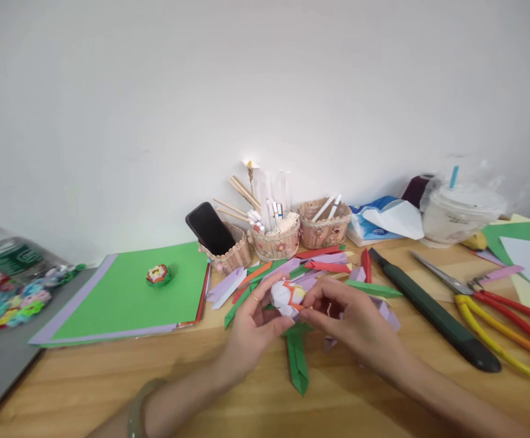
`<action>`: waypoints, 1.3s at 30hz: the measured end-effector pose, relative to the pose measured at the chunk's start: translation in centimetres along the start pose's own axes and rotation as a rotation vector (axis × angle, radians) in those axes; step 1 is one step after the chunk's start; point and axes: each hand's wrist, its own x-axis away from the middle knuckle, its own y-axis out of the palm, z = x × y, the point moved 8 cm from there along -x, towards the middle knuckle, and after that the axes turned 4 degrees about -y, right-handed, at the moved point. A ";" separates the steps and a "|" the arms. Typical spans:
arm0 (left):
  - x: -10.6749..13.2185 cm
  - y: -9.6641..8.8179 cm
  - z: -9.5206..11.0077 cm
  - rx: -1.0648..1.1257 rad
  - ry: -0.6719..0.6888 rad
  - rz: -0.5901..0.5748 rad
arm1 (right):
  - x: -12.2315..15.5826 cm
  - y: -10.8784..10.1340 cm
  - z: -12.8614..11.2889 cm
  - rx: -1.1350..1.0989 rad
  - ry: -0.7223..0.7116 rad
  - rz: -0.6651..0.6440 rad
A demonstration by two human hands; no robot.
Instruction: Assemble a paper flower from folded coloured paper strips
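A folded paper flower (287,297), white, orange and yellow, is held just above the bench (123,377), between two hands. Its left side is cradled by the curled fingers of the left hand (252,328); its right edge is pinched by thumb and forefinger of the right hand (356,314). The flower's underside is hidden; whether a petal or a separate piece is pinched cannot be made out. Folded paper strips (287,267) behind are partly covered by the hands. A green strip (297,362) is seen below the flower. A bottle (11,258) is cut off by the left edge, yellow-handled scissors (463,287) by the right.

The bench is surfaced in pale wood grain and backed by a plain, pale wall (265,79). Three baskets (276,246) are lined along it, a phone (209,228) being leaned in the leftmost. A smaller flower (158,275) is set on a green sheet (109,292).

Green labelling is borne by the bottle, blue print by the tissue packet (376,224); neither can be read.
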 end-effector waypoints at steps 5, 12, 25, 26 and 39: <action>-0.1 -0.2 -0.1 -0.013 0.012 0.020 | 0.5 -0.3 -1.6 0.059 -0.187 0.022; -0.2 -0.4 -0.2 -0.019 0.008 0.028 | 0.0 0.2 -0.6 0.030 -0.105 -0.037; -0.2 -0.6 -0.8 -0.041 -0.017 0.047 | -0.1 0.4 -0.5 -0.055 -0.040 -0.083; -0.3 -0.7 -0.8 -0.045 -0.019 0.055 | -0.1 0.6 -0.2 -0.052 -0.012 -0.097; -0.2 -0.5 -0.7 -0.036 0.002 0.051 | 0.0 0.2 -0.8 0.029 -0.064 -0.105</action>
